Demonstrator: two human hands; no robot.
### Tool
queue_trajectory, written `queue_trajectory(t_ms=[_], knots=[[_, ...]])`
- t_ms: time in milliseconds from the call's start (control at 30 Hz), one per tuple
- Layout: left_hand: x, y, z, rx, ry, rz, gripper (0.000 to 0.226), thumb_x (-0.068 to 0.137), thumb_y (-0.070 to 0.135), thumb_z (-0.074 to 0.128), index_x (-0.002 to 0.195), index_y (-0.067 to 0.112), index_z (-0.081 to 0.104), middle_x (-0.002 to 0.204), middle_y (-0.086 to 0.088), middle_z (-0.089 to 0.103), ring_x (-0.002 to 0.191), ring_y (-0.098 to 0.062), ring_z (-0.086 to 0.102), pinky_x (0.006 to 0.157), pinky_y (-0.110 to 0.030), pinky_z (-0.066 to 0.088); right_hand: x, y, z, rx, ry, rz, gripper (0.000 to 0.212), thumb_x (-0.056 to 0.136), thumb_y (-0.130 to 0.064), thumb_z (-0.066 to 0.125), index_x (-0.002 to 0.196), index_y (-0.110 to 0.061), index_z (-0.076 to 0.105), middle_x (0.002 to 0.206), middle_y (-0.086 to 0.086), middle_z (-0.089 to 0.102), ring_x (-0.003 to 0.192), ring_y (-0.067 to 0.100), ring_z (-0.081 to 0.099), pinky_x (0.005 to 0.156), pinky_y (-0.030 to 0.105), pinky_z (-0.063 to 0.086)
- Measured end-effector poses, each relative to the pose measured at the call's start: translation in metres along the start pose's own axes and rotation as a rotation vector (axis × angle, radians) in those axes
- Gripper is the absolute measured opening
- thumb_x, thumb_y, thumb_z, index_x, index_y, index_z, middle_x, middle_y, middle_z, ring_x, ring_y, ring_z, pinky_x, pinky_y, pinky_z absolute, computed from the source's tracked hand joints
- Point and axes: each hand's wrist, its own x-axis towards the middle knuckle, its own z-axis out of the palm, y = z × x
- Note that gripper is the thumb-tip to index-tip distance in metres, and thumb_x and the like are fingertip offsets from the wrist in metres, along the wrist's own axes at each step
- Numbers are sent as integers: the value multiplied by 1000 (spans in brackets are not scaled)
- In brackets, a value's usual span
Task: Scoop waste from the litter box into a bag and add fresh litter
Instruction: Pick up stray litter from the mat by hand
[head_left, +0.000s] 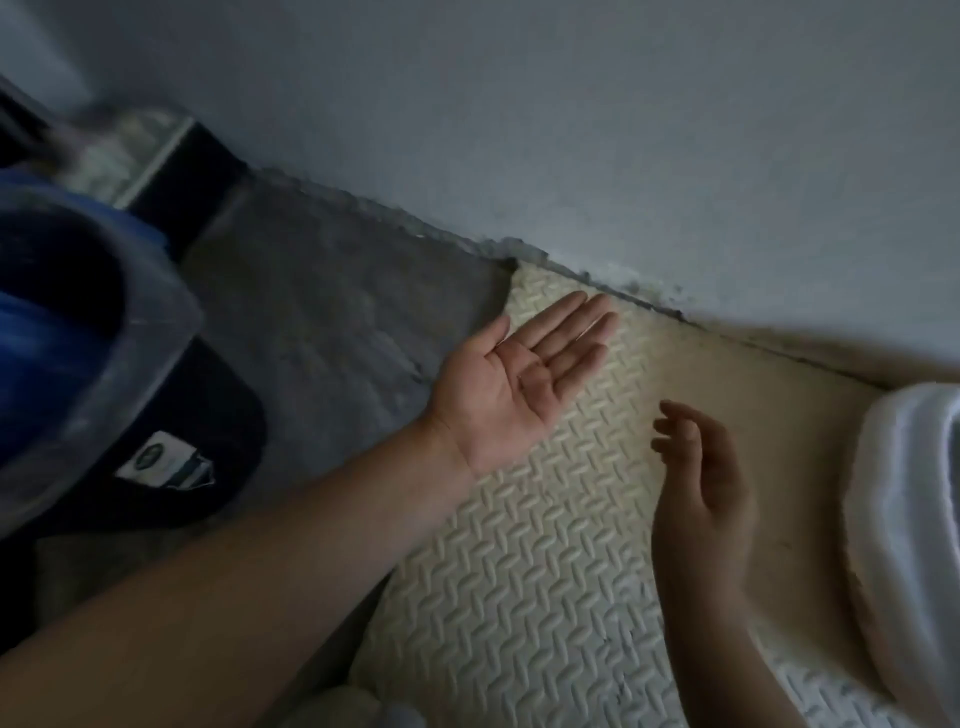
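White rounded plastic litter box (914, 519) sitting at right edge on cream diamond-textured foam mat (519, 571). Left hand (514, 384) and right hand (701, 478) both hovering open, empty. Grey wall (571, 130) behind.

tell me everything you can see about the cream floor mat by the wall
The cream floor mat looks like foam, embossed with a raised herringbone tread. It lies flat on the grey floor, its far edge along the wall's base, one corner at the wall. A white rounded object overlaps its right side. Both empty hands are above it; contact can't be told.
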Motion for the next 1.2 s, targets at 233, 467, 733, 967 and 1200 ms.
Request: queue_trajectory(t_ms=[233,467,733,967,1200], knots=[[-77,89,-8,-38,79,382,65,102,38,12,130,-7,49,136,-20,52,129,-28,46,106,-44,37,0,-47,86,136,-358,148,25,101,-28,40,105,-24,64,105,-5,68,99,10,64,90,37,50],[-184,156,11,-74,107,765,56,100,32,23,129,-8,50,133,-23,54,125,-32,50,106,-45,39,-17,-77,146,173,-500,148,21,98,-28,46,96,-24,67,100,-2,69,98,16,65,94,42,49],[-243,214,-1,93,417,1016,58,102,39,19,131,-2,47,136,-15,52,132,-27,42,109,-39,31,-49,-126,199,181,-686,73,24,99,-29,43,98,-23,66,101,-2,69,97,14,65,86,32,49],[-251,226,-14,897,872,912,90,78,77,18,149,23,28,156,7,26,144,-8,21,117,-30,17,-69,-146,225,130,-771,-49,28,99,-34,41,86,-33,66,89,-19,69,93,6,64,88,36,50],[-252,224,-12,725,644,888,55,102,43,8,149,21,24,156,6,25,140,0,21,95,-10,29,-79,-150,233,66,-772,-176,23,99,-36,41,98,-35,64,103,-17,66,99,0,61,95,38,48]])
